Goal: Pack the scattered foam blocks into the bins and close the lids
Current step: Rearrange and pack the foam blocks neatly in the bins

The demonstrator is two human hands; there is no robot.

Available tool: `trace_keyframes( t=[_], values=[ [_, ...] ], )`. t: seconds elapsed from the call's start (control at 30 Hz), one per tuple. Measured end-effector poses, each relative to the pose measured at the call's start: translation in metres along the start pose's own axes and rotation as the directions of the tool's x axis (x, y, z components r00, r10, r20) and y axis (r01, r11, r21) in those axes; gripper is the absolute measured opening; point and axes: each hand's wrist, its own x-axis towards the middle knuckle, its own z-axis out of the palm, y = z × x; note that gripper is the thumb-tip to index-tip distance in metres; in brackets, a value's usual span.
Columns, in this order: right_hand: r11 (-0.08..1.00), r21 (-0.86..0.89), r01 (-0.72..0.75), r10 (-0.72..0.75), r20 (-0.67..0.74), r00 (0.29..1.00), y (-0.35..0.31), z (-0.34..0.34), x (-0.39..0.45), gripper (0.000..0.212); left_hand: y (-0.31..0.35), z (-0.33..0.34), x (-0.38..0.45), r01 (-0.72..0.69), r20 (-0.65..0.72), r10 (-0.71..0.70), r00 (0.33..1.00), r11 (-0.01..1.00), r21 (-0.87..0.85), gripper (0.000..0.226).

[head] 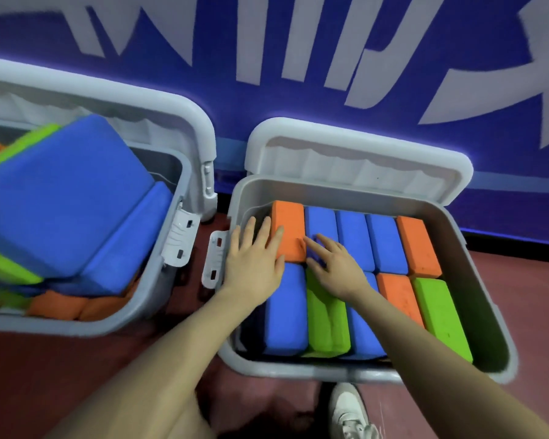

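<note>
I press my left hand (254,261) and right hand (336,267), fingers flat and grasping nothing, on the orange block (287,229). It sits in the right bin's (476,280) far-left corner, so I judge I'm seating it level for the lid (358,153).

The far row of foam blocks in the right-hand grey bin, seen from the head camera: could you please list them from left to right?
Orange foam block → first blue foam block → second blue foam block → third blue foam block → second orange foam block, all inside the grey plastic bin.
</note>
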Motion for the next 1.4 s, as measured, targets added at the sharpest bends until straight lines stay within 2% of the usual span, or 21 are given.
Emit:
trace_keyframes(
  t=[0.1,0.2,0.4,0.53,0.6,0.67,0.77,0.93,1.03,1.13,1.2,1.3,1.4],
  values=[
    [1.000,-0.003,0.029,-0.030,-0.066,0.997,-0.033,-0.007,-0.015,0.050,-0.031,-0.023,-0.018,0.020,-0.031,-0.021,0.999,0.999,-0.042,0.058],
    [0.990,-0.031,0.135,-0.138,-0.091,0.986,-0.078,-0.014,-0.016,0.052,-0.066,-0.048,-0.032,0.019,-0.100,-0.026,0.995,0.997,-0.072,0.056],
    [0.940,-0.030,0.340,-0.341,-0.101,0.935,-0.164,-0.014,-0.008,0.052,-0.144,-0.092,-0.067,0.051,-0.207,-0.046,0.977,0.998,0.021,0.052],
    [0.887,-0.007,0.461,-0.461,-0.025,0.887,-0.210,-0.012,0.002,0.057,-0.195,-0.116,-0.088,0.148,-0.252,-0.109,0.961,0.979,0.139,0.055],
    [0.858,-0.017,0.513,-0.514,-0.005,0.858,-0.227,-0.008,0.009,0.065,-0.219,-0.124,-0.095,0.222,-0.259,-0.172,0.950,0.958,0.180,0.061],
    [0.829,-0.012,0.559,-0.559,-0.006,0.829,-0.244,-0.005,0.018,0.063,-0.240,-0.128,-0.100,0.328,-0.285,-0.270,0.920,0.927,0.181,0.060],
    [0.755,-0.010,0.656,-0.656,-0.007,0.755,-0.278,-0.005,0.030,0.063,-0.265,-0.133,-0.110,0.452,-0.223,-0.422,0.879,0.886,0.104,0.064],
    [0.568,-0.065,0.820,-0.821,0.020,0.571,-0.348,0.000,0.065,0.074,-0.294,-0.119,-0.122,0.526,-0.075,-0.524,0.848,0.851,0.004,0.078],
    [0.547,-0.114,0.829,-0.830,0.057,0.556,-0.365,0.012,0.075,0.073,-0.294,-0.115,-0.124,0.538,-0.021,-0.541,0.841,0.839,-0.085,0.071],
    [0.548,-0.162,0.820,-0.834,-0.033,0.551,-0.358,0.022,0.075,0.076,-0.291,-0.118,-0.129,0.495,0.020,-0.494,0.869,0.867,-0.062,0.060],
    [0.555,-0.169,0.814,-0.831,-0.153,0.535,-0.354,0.027,0.070,0.079,-0.291,-0.122,-0.136,0.469,0.032,-0.468,0.883,0.881,-0.060,0.065],
    [0.575,-0.187,0.796,-0.802,-0.319,0.505,-0.360,0.029,0.068,0.076,-0.298,-0.128,-0.144,0.503,0.034,-0.502,0.864,0.864,-0.013,0.066],
    [0.597,-0.179,0.782,-0.782,-0.347,0.518,-0.365,0.034,0.067,0.071,-0.304,-0.131,-0.146,0.495,0.027,-0.495,0.869,0.869,0.007,0.063]
  ],
)
